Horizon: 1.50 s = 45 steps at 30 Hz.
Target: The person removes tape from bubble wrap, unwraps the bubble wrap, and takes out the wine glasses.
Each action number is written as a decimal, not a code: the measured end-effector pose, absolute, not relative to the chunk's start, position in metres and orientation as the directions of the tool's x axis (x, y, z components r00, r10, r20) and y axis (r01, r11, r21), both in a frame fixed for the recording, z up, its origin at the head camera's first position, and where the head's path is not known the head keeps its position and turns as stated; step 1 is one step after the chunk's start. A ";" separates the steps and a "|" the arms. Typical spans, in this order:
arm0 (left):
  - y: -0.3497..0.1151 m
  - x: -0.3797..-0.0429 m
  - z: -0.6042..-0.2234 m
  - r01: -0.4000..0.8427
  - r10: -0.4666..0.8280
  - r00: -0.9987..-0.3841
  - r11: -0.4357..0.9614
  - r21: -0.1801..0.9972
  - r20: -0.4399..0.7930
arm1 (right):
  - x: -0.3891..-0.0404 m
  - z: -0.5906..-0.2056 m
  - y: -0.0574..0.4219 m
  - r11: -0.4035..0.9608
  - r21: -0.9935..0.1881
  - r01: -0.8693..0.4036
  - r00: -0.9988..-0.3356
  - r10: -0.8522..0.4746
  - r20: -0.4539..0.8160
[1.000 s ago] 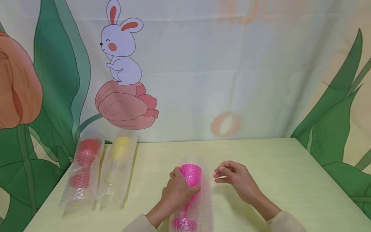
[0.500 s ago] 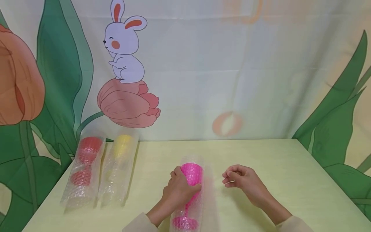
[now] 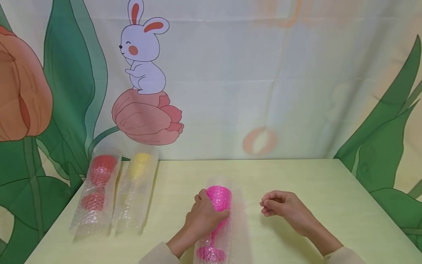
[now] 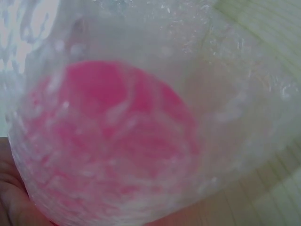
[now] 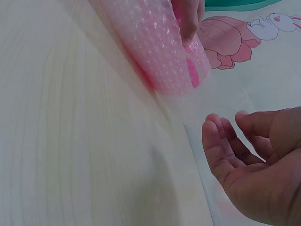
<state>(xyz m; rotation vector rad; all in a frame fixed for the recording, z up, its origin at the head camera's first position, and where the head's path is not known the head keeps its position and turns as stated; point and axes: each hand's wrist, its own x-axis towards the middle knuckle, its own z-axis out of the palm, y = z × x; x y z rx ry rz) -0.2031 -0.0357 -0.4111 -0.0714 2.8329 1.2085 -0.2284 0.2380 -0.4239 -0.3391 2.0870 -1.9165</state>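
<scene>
My left hand (image 3: pixel 203 215) grips a bright pink goblet (image 3: pixel 221 196) rolled in clear bubble wrap (image 3: pixel 224 240), lying lengthwise near the table's front. Its thumb lies across the bowl and its fingers are on the left side. The left wrist view looks at the goblet's round rim (image 4: pixel 127 94) through the plastic, which stretches beyond it to the right. Apart from the roll, to its right, my right hand (image 3: pixel 287 209) hovers with loosely bent fingers. In the right wrist view the right hand (image 5: pixel 263 169) shows a gap between thumb and fingers, nothing held.
At the table's (image 3: pixel 316 183) back left lie two more bubble-wrapped pieces side by side: a red goblet (image 3: pixel 103 168) and a yellow one (image 3: pixel 140 167). Behind the table hangs a printed cloth (image 3: pixel 224 91) with a rabbit and tulips.
My right hand has moved right, away from the wrapped pink goblet. The left hand keeps its grip in about the same place. The head view has shifted slightly.
</scene>
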 end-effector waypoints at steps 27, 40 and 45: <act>-0.034 -0.204 -0.413 -0.054 -0.019 -0.998 0.723 0.689 -0.058 | -0.227 -0.427 0.250 0.271 -0.950 -0.151 -0.956 -0.286 0.071; -0.034 -0.203 -0.412 -0.055 -0.019 -0.998 0.720 0.691 -0.059 | -0.210 -0.413 0.210 0.560 -0.818 -0.133 -0.975 -0.224 0.005; -0.034 -0.204 -0.412 -0.058 -0.020 -0.998 0.725 0.687 -0.064 | -0.213 -0.418 0.197 0.601 -0.790 -0.119 -0.959 -0.275 -0.064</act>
